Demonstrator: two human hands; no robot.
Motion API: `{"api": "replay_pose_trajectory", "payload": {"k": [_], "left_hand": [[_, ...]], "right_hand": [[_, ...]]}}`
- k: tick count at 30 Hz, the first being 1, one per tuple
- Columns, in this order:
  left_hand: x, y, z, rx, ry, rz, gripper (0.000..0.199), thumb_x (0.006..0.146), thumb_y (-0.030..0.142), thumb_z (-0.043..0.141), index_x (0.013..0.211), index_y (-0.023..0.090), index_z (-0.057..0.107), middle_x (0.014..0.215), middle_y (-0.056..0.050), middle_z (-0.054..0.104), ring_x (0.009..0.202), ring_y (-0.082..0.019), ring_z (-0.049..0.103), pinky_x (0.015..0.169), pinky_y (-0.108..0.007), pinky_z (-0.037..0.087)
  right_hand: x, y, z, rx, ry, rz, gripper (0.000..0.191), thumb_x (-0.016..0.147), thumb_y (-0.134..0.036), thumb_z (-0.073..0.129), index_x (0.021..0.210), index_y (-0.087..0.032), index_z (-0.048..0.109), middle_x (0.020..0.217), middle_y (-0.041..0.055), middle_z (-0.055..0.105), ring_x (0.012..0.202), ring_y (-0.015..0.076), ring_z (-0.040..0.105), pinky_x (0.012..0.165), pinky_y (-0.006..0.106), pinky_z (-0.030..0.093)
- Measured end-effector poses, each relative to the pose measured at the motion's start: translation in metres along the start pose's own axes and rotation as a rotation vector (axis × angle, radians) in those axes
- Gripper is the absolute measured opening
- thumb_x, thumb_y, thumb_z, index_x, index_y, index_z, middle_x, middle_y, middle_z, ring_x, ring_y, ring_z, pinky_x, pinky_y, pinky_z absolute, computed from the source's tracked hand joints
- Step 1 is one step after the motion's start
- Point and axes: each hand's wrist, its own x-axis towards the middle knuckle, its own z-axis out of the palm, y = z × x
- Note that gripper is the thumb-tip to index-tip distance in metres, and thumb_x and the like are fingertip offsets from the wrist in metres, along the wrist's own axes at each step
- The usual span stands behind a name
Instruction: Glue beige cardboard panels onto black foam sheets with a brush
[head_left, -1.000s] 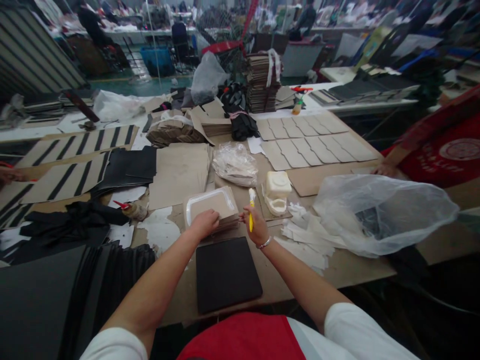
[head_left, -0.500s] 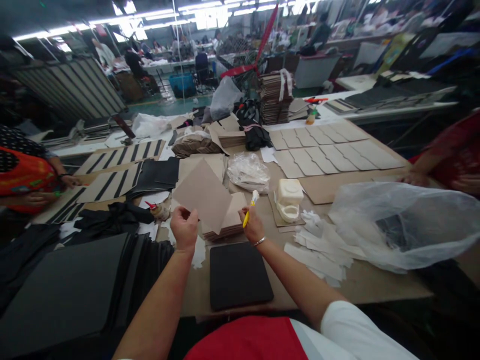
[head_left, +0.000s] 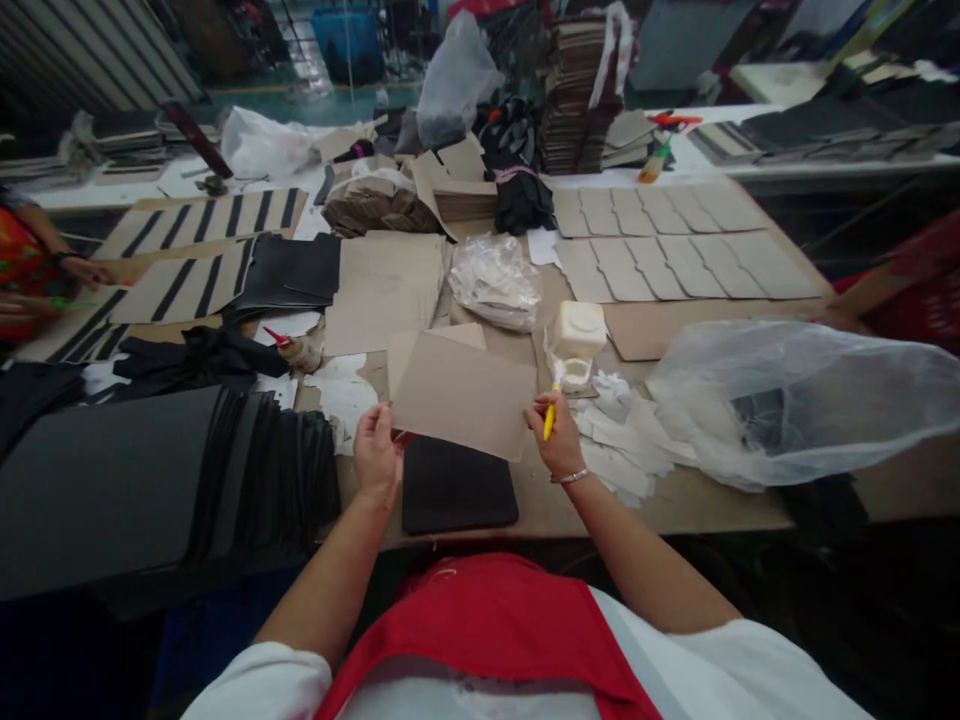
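While a wide worktable (head_left: 720,508) spreads across the view, a thick stack of black sheets (head_left: 112,470) fills its near left side, and a clear plastic bag (head_left: 832,400) with something dark inside lies at the right. Between them the person holds a brown card (head_left: 465,392), slightly turned, above a black panel (head_left: 459,492), hiding the panel's far edge from view. The panel lies flat near the table's front edge, its corners rounded. Beyond the card and to its right stands a cream plastic container (head_left: 580,328). The left hand (head_left: 379,455) pinches the card's left edge between thumb and fingers. The right hand (head_left: 558,443) is closed around a yellow-handled brush (head_left: 550,421); its fingertips are at the card's right edge, though whether they grip it too cannot be told. The brush points away from the person, its pale bristle end near the container.
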Motion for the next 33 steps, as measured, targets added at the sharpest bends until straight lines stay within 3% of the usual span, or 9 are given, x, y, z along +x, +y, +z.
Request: {"api": "replay_pose_trajectory", "payload": {"k": [5, 10, 18, 33], "left_hand": [[-0.034, -0.066, -0.059, 0.352, 0.002, -0.100, 0.032, 0.064, 0.043, 0.068, 0.078, 0.014, 0.063, 0.072, -0.001, 0.062, 0.067, -0.011, 0.056, 0.066, -0.022, 0.046], [-0.052, -0.103, -0.091, 0.542, 0.015, -0.241, 0.030, 0.064, 0.043, 0.065, 0.074, 0.014, 0.066, 0.066, 0.000, 0.063, 0.062, -0.012, 0.054, 0.061, -0.022, 0.043], [-0.029, -0.120, -0.113, 0.616, 0.104, -0.252, 0.032, 0.058, 0.043, 0.068, 0.069, 0.013, 0.068, 0.063, -0.002, 0.064, 0.061, -0.014, 0.055, 0.060, -0.024, 0.042], [-0.021, -0.124, -0.119, 0.646, 0.107, -0.314, 0.030, 0.058, 0.041, 0.067, 0.068, 0.012, 0.069, 0.062, -0.003, 0.066, 0.060, -0.014, 0.057, 0.059, -0.024, 0.042]], "right_hand": [[-0.056, 0.044, -0.021, -0.299, -0.102, 0.007, 0.024, 0.084, -0.042, 0.047, 0.095, -0.020, 0.048, 0.082, 0.0072, 0.062, 0.071, 0.0193, 0.061, 0.066, 0.032, 0.048], [-0.081, 0.078, 0.002, -0.448, -0.202, -0.032, 0.024, 0.088, -0.040, 0.040, 0.091, -0.019, 0.051, 0.083, 0.0104, 0.064, 0.075, 0.0224, 0.062, 0.069, 0.035, 0.048], [-0.069, 0.100, 0.045, -0.503, -0.283, -0.056, 0.029, 0.088, -0.039, 0.037, 0.090, -0.018, 0.056, 0.084, 0.0120, 0.065, 0.076, 0.0228, 0.061, 0.069, 0.035, 0.048], [-0.069, 0.103, 0.057, -0.659, -0.320, -0.030, 0.029, 0.090, -0.034, 0.039, 0.097, -0.015, 0.059, 0.084, 0.0111, 0.064, 0.075, 0.0210, 0.060, 0.069, 0.031, 0.045]]}}
